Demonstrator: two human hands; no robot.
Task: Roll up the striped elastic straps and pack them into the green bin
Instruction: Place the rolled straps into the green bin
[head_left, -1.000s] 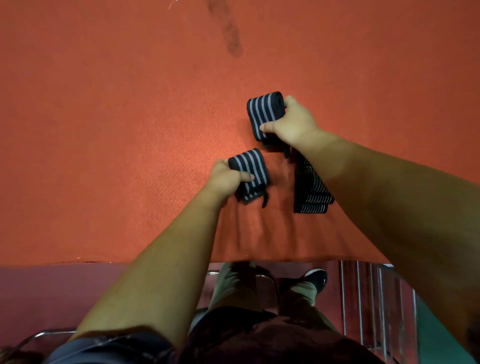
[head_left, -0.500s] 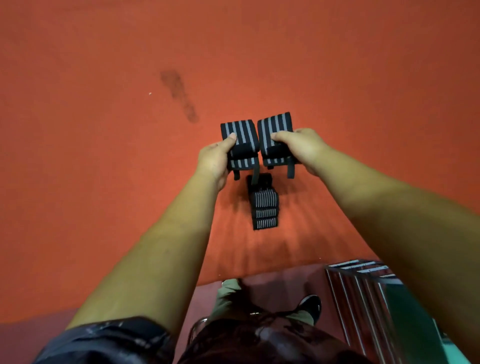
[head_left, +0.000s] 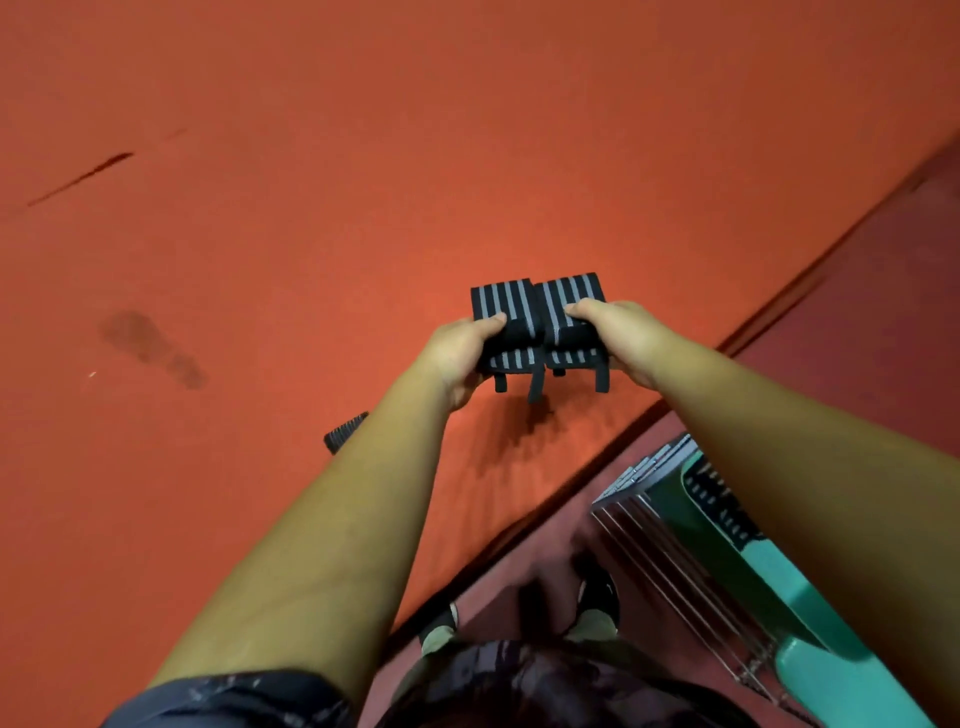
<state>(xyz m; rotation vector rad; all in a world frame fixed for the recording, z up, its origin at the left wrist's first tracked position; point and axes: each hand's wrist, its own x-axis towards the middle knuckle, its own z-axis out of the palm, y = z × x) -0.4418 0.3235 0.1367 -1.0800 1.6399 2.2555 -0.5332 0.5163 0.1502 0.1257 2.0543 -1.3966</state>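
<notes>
A: Hands?
B: We see left hand (head_left: 457, 358) gripping left roll (head_left: 501, 301), right hand (head_left: 618, 338) gripping right roll (head_left: 571, 296). The rolls touch, held above the table (head_left: 311, 234) near its edge.
A: Bin (head_left: 789, 582)?
B: Below that edge, right side, straps (head_left: 719, 501) inside.

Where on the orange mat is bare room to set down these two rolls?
Free: the orange mat beyond the rolls, and left of the left hand. Crowded: a strap lies by the left forearm; the green bin stands lower right.
</notes>
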